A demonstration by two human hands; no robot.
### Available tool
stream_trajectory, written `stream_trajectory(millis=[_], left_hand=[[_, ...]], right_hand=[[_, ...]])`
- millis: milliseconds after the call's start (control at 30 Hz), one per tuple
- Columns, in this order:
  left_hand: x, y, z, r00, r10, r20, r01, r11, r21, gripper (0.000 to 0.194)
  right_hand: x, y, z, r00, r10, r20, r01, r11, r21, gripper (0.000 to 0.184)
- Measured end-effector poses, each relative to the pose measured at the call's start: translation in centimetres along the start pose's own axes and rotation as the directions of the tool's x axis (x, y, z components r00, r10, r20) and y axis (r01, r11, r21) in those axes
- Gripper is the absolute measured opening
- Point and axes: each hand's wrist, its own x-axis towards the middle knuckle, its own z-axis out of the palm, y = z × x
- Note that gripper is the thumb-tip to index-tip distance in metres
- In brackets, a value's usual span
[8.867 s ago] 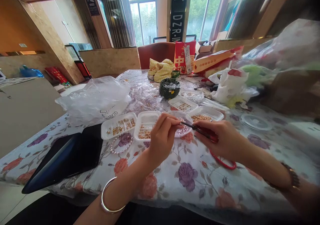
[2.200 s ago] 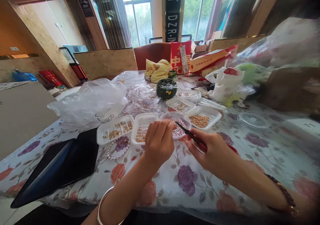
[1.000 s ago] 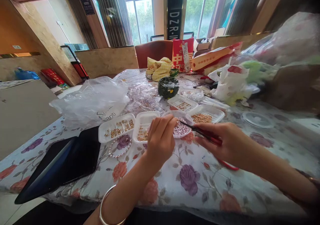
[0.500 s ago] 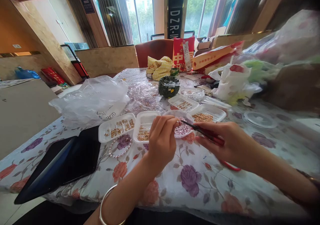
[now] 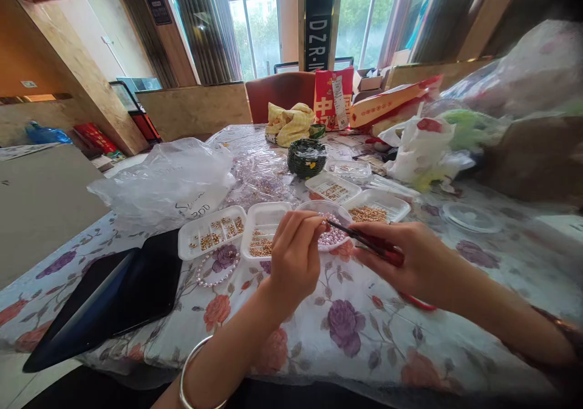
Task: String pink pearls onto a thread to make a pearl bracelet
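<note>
My right hand [image 5: 401, 254] is wrapped round the dark red handles of long-nosed pliers [image 5: 364, 237]. The pliers' thin jaws point left and reach the fingertips of my left hand [image 5: 296, 248]. Those fingers are pinched together on something too small to make out. Just behind the jaws stands a round clear tub [image 5: 314, 205] holding pink pearl beads [image 5: 331, 235]. Left of my left hand is a white tray [image 5: 246, 233] with gold beads [image 5: 261, 246]. A pink pearl bead strand [image 5: 217, 283] lies in a loop on the cloth.
Another divided tray [image 5: 186, 250] with gold beads stands at left, beside a black folder-like case [image 5: 113, 294]. A white plastic bag [image 5: 164, 178] lies behind them. Farther back are a dark green woven basket [image 5: 306, 159] and a round clear lid [image 5: 471, 217]. Something red [image 5: 418, 302] lies beneath my right hand.
The whole view has shifted very slightly. The pliers' jaws stay at my left fingertips, and both hands keep nearly the same pose.
</note>
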Motion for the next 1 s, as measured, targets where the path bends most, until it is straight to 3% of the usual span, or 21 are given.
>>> stream_trajectory(millis=[433,700,1000], left_hand=[[0.3,0.1,-0.3,0.999,0.039,0.028,-0.039,0.999,-0.002,0.016],[0.4,0.1,-0.2,0.994,0.107,-0.022,-0.106,0.994,0.024,0.017],[0.3,0.4,-0.1,0.996,0.077,-0.039,-0.078,0.997,-0.023,0.015]], right_hand=[[0.1,-0.3,-0.1,1.0,-0.004,-0.001,0.004,1.0,0.01,0.024],[0.0,-0.3,0.2,0.999,0.026,0.02,-0.027,0.999,0.037,0.021],[0.0,0.1,1.2,0.992,-0.015,-0.128,0.012,1.0,-0.024,0.015]])
